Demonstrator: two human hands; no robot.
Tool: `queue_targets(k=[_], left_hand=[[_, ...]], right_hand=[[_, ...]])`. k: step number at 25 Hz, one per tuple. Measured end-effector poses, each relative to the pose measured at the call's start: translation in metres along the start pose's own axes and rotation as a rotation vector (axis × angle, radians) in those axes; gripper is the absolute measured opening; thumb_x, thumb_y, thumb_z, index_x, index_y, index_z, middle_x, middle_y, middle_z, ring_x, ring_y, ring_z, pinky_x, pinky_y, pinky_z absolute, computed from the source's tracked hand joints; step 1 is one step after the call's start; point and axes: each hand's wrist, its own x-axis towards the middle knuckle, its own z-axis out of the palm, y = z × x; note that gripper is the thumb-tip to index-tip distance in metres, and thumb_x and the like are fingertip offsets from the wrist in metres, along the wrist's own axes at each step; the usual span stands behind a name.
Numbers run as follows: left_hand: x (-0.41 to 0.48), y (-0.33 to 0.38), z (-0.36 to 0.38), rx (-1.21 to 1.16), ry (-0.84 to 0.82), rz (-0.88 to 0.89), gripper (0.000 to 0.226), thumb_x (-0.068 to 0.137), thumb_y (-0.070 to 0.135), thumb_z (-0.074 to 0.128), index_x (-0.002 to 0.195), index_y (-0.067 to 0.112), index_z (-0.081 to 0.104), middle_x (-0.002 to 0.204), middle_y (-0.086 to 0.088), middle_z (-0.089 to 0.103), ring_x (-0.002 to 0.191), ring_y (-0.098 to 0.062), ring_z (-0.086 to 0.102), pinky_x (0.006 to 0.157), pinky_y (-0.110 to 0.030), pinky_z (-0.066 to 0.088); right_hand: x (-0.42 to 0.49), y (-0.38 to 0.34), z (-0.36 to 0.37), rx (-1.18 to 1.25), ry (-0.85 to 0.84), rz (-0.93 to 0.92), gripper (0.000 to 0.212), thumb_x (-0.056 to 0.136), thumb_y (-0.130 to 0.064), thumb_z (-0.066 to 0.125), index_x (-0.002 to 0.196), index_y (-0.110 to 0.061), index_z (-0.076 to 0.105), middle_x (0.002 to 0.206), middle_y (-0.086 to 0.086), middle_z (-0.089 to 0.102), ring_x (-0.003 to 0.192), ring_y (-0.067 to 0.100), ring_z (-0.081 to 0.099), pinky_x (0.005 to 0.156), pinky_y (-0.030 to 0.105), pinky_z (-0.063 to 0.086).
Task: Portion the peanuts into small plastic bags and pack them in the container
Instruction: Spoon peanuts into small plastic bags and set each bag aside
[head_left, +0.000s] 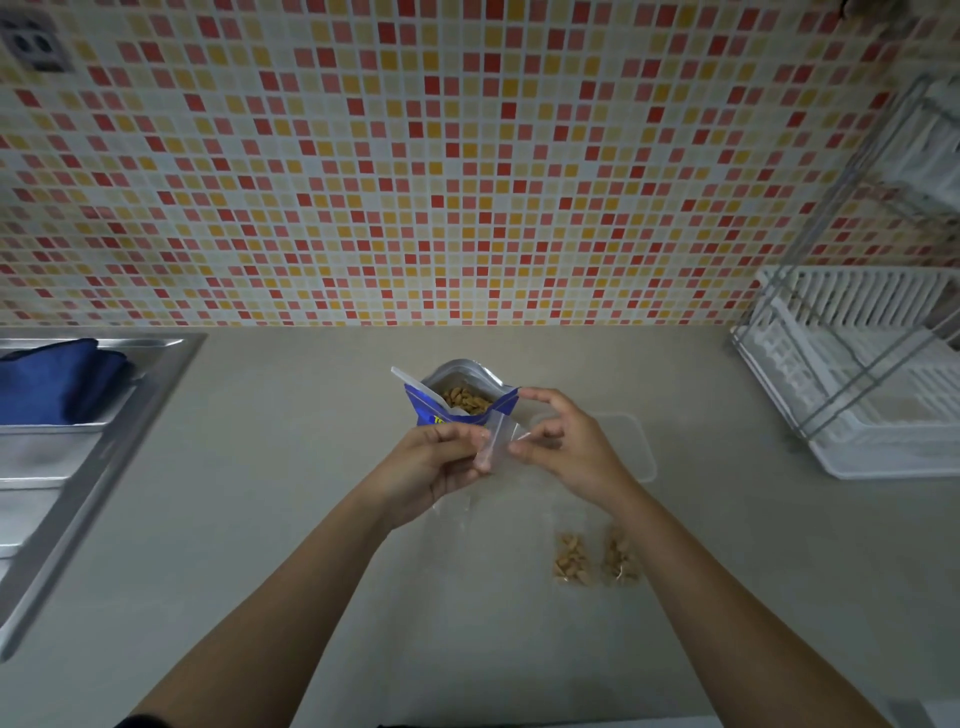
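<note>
An open blue peanut pouch (460, 397) stands on the counter, with peanuts showing inside. Just in front of it, my left hand (434, 462) and my right hand (563, 441) both pinch a small empty clear plastic bag (498, 441) held in the air between them. Two small filled bags of peanuts (571, 561) (619, 562) lie side by side on the counter to the lower right. A clear plastic container (636, 447) sits behind my right hand, partly hidden by it. More flat clear bags (452, 512) seem to lie under my left wrist.
A steel sink (78, 467) with a blue cloth (57, 382) is at the left. A white dish rack (878, 374) in a wire frame stands at the right. A mosaic tiled wall (415, 156) backs the beige counter (291, 519).
</note>
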Motion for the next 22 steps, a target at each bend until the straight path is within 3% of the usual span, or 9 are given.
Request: queue_targets(k=[4, 7, 10, 14, 18, 22], left_hand=[[0.0, 0.014, 0.005, 0.188, 0.017, 0.062, 0.021, 0.088, 0.0, 0.053, 0.103, 0.004, 0.067, 0.067, -0.007, 0.059, 0.052, -0.009, 0.054, 0.053, -0.018, 0.049], [0.0, 0.023, 0.003, 0.383, 0.069, 0.135, 0.014, 0.088, 0.003, 0.052, 0.086, 0.004, 0.066, 0.067, -0.011, 0.054, 0.058, -0.016, 0.047, 0.06, -0.025, 0.041], [0.0, 0.031, -0.002, 0.407, 0.135, 0.221, 0.019, 0.09, 0.005, 0.047, 0.077, -0.001, 0.059, 0.063, -0.01, 0.046, 0.058, -0.017, 0.039, 0.063, -0.03, 0.037], [-0.001, 0.039, -0.008, 0.521, 0.159, 0.261, 0.015, 0.09, 0.013, 0.055, 0.079, 0.01, 0.065, 0.065, -0.001, 0.058, 0.061, -0.014, 0.052, 0.067, -0.03, 0.047], [0.003, 0.042, -0.008, 0.912, 0.29, 0.392, 0.009, 0.088, 0.016, 0.057, 0.086, 0.015, 0.066, 0.075, 0.002, 0.066, 0.07, -0.014, 0.062, 0.068, -0.024, 0.053], [0.003, 0.042, -0.006, 0.937, 0.318, 0.451, 0.009, 0.087, 0.015, 0.059, 0.086, 0.016, 0.067, 0.073, 0.001, 0.067, 0.07, -0.016, 0.064, 0.065, -0.025, 0.053]], right_hand=[[0.002, -0.013, -0.005, -0.101, -0.041, -0.032, 0.058, 0.073, -0.019, 0.078, 0.123, -0.03, 0.05, 0.072, -0.003, 0.07, 0.066, 0.004, 0.064, 0.067, 0.018, 0.049], [0.003, -0.018, -0.007, -0.114, -0.053, -0.051, 0.064, 0.067, -0.023, 0.081, 0.123, -0.029, 0.051, 0.076, -0.006, 0.068, 0.069, 0.0, 0.063, 0.068, 0.012, 0.049], [0.004, -0.017, -0.011, -0.082, -0.038, -0.037, 0.061, 0.066, -0.019, 0.082, 0.118, -0.031, 0.052, 0.067, -0.007, 0.062, 0.061, 0.0, 0.059, 0.064, 0.012, 0.048], [0.007, -0.014, -0.016, 0.023, -0.068, 0.015, 0.064, 0.071, -0.013, 0.078, 0.123, -0.035, 0.047, 0.07, 0.004, 0.065, 0.069, 0.012, 0.066, 0.072, 0.028, 0.057], [0.01, -0.017, -0.021, 0.152, -0.137, 0.038, 0.066, 0.079, -0.004, 0.069, 0.131, -0.03, 0.039, 0.07, -0.002, 0.067, 0.074, 0.011, 0.068, 0.069, 0.022, 0.053], [0.015, -0.012, -0.021, 0.101, -0.11, -0.01, 0.059, 0.081, -0.007, 0.067, 0.131, -0.027, 0.042, 0.069, -0.013, 0.066, 0.071, 0.004, 0.062, 0.071, 0.019, 0.048]])
